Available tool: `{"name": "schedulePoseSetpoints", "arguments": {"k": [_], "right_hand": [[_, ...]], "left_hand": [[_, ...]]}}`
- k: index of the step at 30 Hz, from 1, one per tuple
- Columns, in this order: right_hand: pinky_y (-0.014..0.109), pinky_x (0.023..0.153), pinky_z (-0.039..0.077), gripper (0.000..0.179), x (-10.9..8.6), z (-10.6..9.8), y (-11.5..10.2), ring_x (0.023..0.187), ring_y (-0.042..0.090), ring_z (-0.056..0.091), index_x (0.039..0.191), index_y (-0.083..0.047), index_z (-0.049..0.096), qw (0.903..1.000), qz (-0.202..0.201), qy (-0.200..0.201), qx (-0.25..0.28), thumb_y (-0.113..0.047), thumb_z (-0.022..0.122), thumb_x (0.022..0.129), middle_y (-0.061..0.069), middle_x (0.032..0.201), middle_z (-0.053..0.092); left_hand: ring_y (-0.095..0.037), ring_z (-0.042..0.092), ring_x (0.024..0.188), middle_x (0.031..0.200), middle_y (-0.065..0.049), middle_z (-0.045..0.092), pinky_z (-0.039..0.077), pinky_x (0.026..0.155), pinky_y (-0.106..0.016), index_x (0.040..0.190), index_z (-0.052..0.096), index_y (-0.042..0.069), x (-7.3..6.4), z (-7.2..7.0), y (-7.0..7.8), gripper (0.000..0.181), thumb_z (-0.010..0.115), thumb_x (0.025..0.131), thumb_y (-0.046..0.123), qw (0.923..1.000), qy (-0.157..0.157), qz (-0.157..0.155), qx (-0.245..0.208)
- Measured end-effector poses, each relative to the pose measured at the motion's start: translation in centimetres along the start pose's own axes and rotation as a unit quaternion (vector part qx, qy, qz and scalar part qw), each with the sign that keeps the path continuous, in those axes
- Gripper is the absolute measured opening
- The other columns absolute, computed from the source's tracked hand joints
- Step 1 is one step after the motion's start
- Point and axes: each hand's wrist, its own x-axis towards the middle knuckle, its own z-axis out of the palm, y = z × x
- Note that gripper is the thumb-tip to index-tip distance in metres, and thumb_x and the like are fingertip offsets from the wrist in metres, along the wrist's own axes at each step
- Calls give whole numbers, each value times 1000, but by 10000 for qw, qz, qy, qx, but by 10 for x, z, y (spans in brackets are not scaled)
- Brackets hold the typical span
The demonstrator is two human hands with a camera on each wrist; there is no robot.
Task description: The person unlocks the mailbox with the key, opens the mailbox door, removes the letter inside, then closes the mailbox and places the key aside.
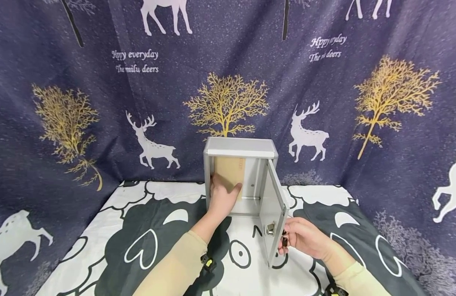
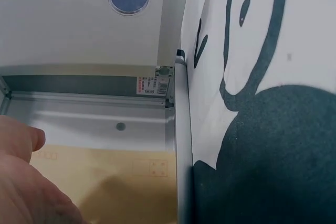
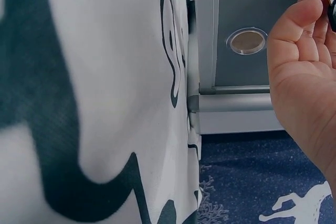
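Observation:
A grey metal box (image 1: pixel 242 144) stands upright with its hinged door (image 1: pixel 274 205) swung out toward me on the right. Inside it, a brown paper envelope (image 1: pixel 233 168) leans against the back at the left. My left hand (image 1: pixel 222 201) reaches into the box and lies over the envelope, thumb spread away from the fingers; the fingertips are partly hidden. In the left wrist view, the thumb shows above the envelope (image 2: pixel 131 182). At the door's outer face, my right hand (image 1: pixel 305 236) holds a small bunch of keys (image 1: pixel 285 240) beside the lock (image 1: pixel 270 228). Those keys show at the fingers in the right wrist view.
The table is covered by a white and dark green patterned cloth (image 1: pixel 239 279). Behind the box hangs a dark blue curtain (image 1: pixel 228 53) with deer and trees. A round window (image 3: pixel 247 41) is set in the door. A printed label (image 2: pixel 152 85) sits inside the box.

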Motion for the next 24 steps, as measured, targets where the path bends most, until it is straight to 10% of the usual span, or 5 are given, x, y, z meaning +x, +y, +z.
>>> {"name": "schedulePoseSetpoints", "arguments": {"k": [16,24], "right_hand": [[29,83,59,55,1,-3,-2,95,17,80,120,-6,77,10000,-2,-31,-48,1,24,111,5,104,82],[30,83,59,53,0,-3,1,94,17,81,118,-7,78,10000,-27,-7,-57,1,26,111,5,103,83]], "left_hand": [[-53,26,163,172,-42,23,30,130,-64,173,7,-8,10,3,-6,109,76,105,41,9986,-271,-369,-278],[-49,41,157,166,-37,39,37,128,-59,165,29,-10,13,5,-18,83,72,109,34,9983,-393,-232,-374]]}}
